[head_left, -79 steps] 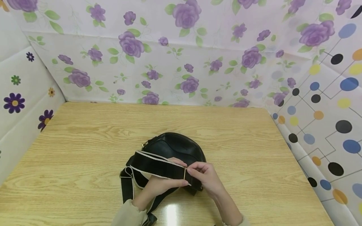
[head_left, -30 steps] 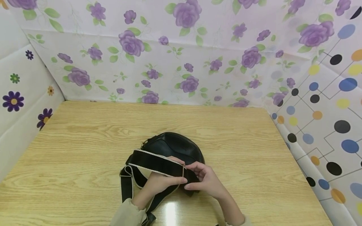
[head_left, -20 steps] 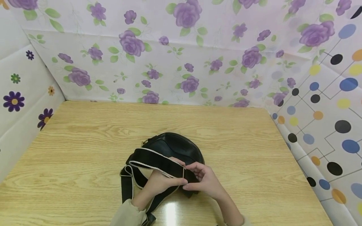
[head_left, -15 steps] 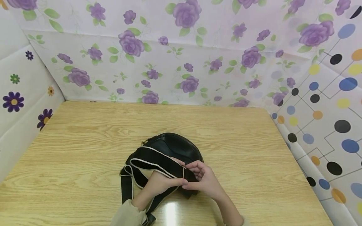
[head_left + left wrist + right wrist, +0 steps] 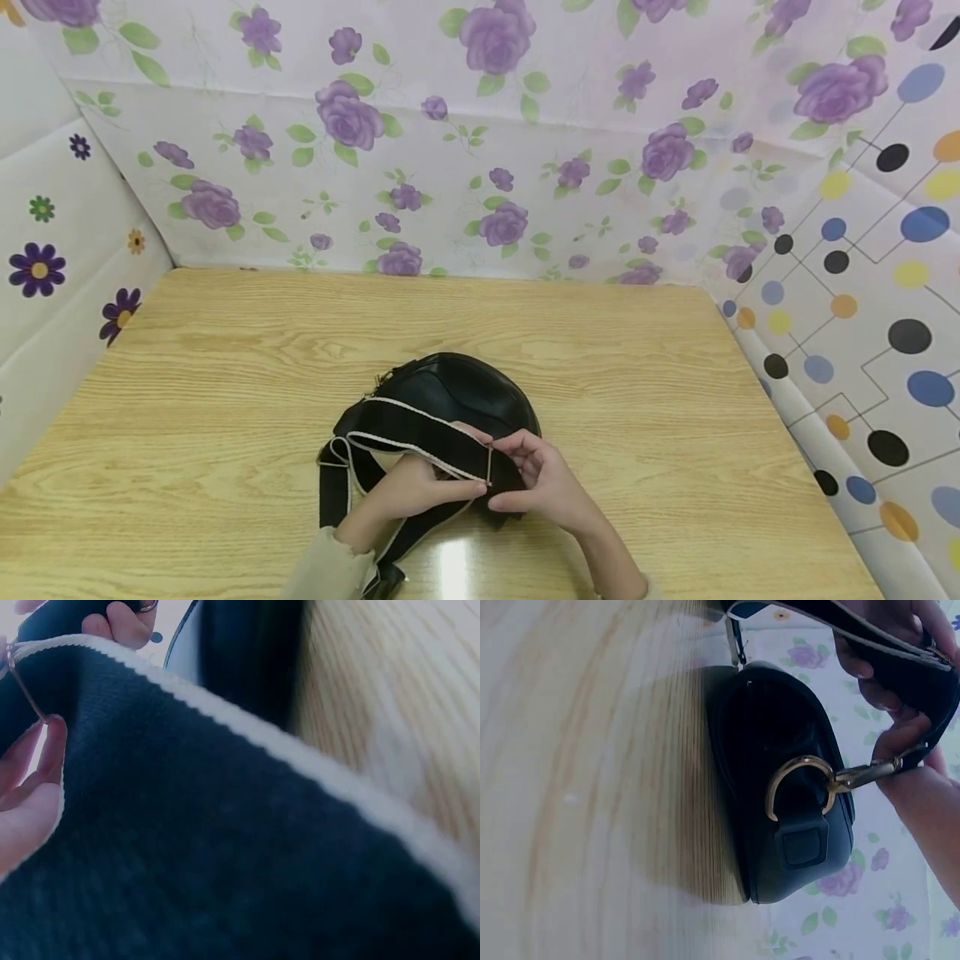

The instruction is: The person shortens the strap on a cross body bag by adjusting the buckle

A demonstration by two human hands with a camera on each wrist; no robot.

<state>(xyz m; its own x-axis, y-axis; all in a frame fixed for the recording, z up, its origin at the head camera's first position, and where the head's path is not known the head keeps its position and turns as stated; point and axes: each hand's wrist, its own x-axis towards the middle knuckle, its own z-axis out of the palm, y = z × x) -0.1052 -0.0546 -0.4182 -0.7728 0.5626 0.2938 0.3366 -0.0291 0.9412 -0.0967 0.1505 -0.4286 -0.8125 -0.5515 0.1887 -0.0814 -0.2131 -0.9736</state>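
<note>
A small black bag (image 5: 468,387) with a rounded top rests on the table behind both hands. Its black strap (image 5: 420,429) has pale edging and runs across in front of the bag. My left hand (image 5: 411,490) holds the strap, its thumb at the lower end of a thin metal slider buckle (image 5: 490,467) and its other fingers behind the webbing. To the right of the buckle, my right hand (image 5: 551,487) curls its fingers round the strap, the thumb held lower. In the right wrist view, a metal clasp (image 5: 862,776) hangs from the strap on the bag's gold ring (image 5: 771,791).
The wood-grain table (image 5: 225,417) reaches back to a flowered cloth wall (image 5: 450,175). Patterned cloths also flank it at left and right. A second buckle (image 5: 322,457) and more strap lie left of the left hand, near the front edge.
The right thumb and index finger have come off the buckle's edge and spread apart. The strap's upper loop opened and shifted shape. The left hand and sleeve have slid slightly left.
</note>
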